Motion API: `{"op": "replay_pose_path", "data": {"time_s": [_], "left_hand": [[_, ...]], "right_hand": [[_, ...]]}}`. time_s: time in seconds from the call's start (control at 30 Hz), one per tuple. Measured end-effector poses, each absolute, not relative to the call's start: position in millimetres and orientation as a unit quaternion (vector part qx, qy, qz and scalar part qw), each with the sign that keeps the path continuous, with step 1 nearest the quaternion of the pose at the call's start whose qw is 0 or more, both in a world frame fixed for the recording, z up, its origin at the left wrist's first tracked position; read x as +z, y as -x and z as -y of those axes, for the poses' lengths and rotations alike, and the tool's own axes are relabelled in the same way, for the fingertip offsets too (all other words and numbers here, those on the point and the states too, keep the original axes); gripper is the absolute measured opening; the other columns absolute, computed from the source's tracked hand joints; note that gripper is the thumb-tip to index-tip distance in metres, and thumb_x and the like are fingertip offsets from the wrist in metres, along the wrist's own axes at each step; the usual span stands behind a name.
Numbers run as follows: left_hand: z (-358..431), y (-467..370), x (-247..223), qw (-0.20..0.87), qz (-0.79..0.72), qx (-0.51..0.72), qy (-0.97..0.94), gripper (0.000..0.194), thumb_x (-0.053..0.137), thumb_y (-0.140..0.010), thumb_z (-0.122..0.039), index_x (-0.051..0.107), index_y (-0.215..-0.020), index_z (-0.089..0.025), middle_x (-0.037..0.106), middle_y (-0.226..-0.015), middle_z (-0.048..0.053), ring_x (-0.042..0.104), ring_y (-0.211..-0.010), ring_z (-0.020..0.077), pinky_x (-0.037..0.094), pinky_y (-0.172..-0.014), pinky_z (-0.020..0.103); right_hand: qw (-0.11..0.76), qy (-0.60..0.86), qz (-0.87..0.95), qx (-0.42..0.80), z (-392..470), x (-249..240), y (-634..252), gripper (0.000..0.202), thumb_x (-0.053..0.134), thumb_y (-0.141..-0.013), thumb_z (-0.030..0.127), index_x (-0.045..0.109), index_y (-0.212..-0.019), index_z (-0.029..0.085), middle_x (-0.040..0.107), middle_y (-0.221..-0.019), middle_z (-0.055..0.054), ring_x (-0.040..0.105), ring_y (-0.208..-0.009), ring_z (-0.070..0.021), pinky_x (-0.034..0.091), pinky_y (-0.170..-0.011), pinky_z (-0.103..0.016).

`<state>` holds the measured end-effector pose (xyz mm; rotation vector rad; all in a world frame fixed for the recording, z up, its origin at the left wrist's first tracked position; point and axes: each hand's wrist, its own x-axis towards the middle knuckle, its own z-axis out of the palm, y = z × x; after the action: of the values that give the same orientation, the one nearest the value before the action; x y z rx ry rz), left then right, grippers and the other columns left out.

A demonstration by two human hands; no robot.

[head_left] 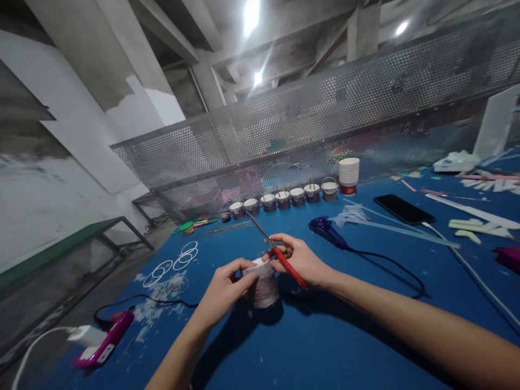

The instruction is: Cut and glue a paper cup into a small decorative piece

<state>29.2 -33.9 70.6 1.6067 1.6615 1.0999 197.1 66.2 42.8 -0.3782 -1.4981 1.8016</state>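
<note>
In the middle of the blue table, my left hand (227, 286) grips the side of a small paper cup (264, 287) wound with greyish-pink yarn. My right hand (299, 259) is closed around a pair of red-handled scissors (289, 266), its blades pointing up and away to the left. The fingertips of that hand also reach the cup's rim on the right. The cup's far side is hidden by my fingers. A blue hot glue gun (327, 232) lies beyond my right hand, its black cord trailing right.
Several dark-wrapped cups (283, 200) stand in a row at the back, beside a stack of paper cups (349, 174). White rings (186, 255) and a magenta power strip (106, 340) lie left. A phone (403, 209) with a white cable and foam strips (479, 226) lie right.
</note>
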Motion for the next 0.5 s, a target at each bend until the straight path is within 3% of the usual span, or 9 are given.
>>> {"op": "replay_pose_path", "data": {"time_s": [0.13,0.27,0.5], "left_hand": [[37.4,-9.1,63.2,0.281,-0.599,0.479,-0.577,0.018,0.065,-0.075,-0.033,0.065,-0.072,-0.015,0.058,-0.062,-0.001,0.052,-0.055,0.0123,0.043,-0.056,0.024],[41.2,4.0,56.7,0.294,-0.543,0.559,-0.554,0.017,0.066,-0.073,-0.031,0.067,-0.069,-0.015,0.058,-0.067,0.000,0.053,-0.059,0.0141,0.043,-0.058,0.025],[44.8,0.6,49.1,0.251,-0.498,0.646,-0.521,0.025,0.070,-0.069,-0.038,0.066,-0.060,-0.016,0.058,-0.066,0.001,0.051,-0.063,0.0148,0.043,-0.059,0.025]], "right_hand": [[0.395,0.186,0.585,0.683,-61.5,52.6,-214.8,0.056,0.078,-0.056,0.027,0.049,-0.103,0.019,0.068,-0.086,-0.003,0.059,-0.071,-0.0140,0.047,-0.071,-0.031],[0.324,0.215,0.620,0.681,-46.7,46.6,-236.6,0.057,0.080,-0.056,0.031,0.049,-0.103,0.019,0.065,-0.084,-0.003,0.057,-0.065,-0.0137,0.047,-0.063,-0.030],[0.222,0.236,0.742,0.587,-15.0,21.5,-248.7,0.043,0.066,-0.065,0.018,0.053,-0.106,0.018,0.061,-0.078,0.000,0.050,-0.061,-0.0110,0.041,-0.057,-0.023]]}}
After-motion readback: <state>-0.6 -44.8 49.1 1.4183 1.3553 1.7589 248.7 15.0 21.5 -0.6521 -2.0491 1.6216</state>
